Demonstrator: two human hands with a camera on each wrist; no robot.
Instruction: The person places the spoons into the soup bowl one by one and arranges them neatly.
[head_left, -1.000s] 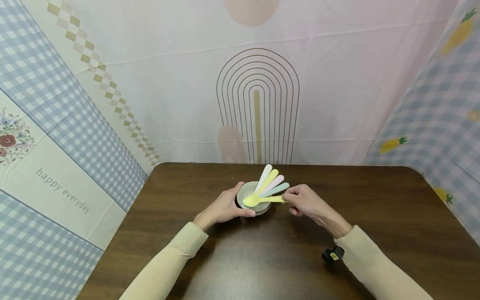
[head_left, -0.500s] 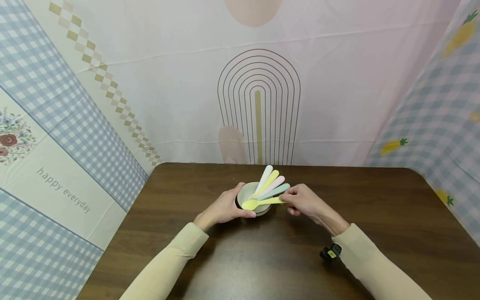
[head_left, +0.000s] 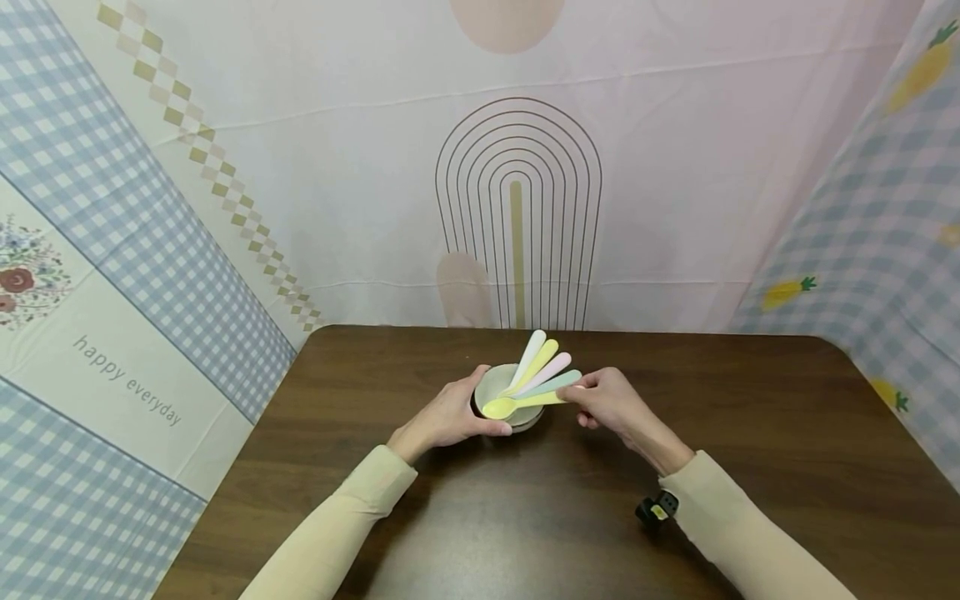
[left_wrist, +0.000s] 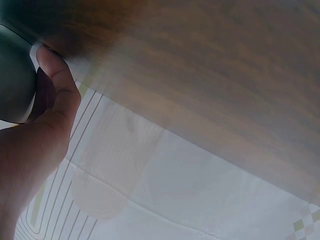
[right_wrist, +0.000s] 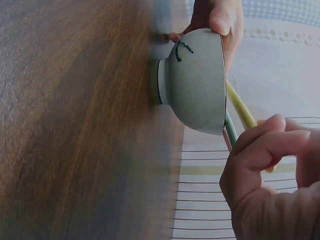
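Observation:
My left hand [head_left: 448,410] holds a small pale bowl [head_left: 491,383] by its left side, thumb near the front rim. Pale green-grey outer walls and a dark green mark show on the bowl [right_wrist: 197,85] in the right wrist view. Several spoons lean in it, their handles fanned toward the back right: a white spoon [head_left: 528,354], a yellow spoon [head_left: 542,357], a pink spoon [head_left: 553,364] and a mint green spoon [head_left: 558,382]. With thumb and fingers, my right hand [head_left: 615,406] pinches another yellow spoon [head_left: 501,407] by its handle end, its scoop lying over the bowl's front left.
The bowl is near the back middle of a dark brown wooden table [head_left: 480,517]. A pale patterned cloth [head_left: 360,208] hangs behind the table's back edge, with checked cloths on both sides. A black watch-like device [head_left: 657,510] is on my right wrist.
The yellow spoon in my right hand has shifted slightly left over the bowl, and the right forearm has moved a little left with it. My left hand and the bowl stay in place.

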